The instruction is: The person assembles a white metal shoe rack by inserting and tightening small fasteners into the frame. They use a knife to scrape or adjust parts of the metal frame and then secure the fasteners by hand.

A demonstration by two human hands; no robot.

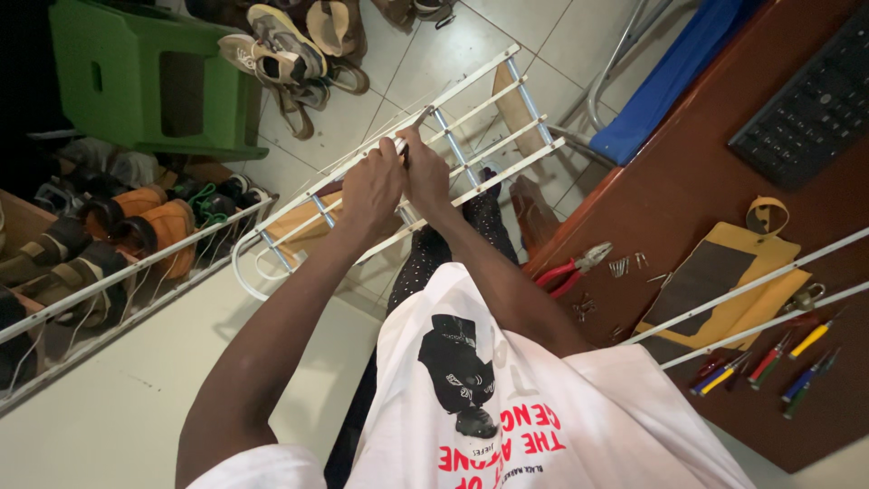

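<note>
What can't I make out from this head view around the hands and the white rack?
- Tool tip: hidden behind the left hand and right hand where they meet on the white rack.
- Rack's lower corner: covered by the left forearm.
- Screwdrivers on the desk: too small to tell tip types.
- Keyboard: cut off by the right edge.

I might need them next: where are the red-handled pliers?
The red-handled pliers lie on the brown desk, right of the person's arms, beside small metal screws.
</note>
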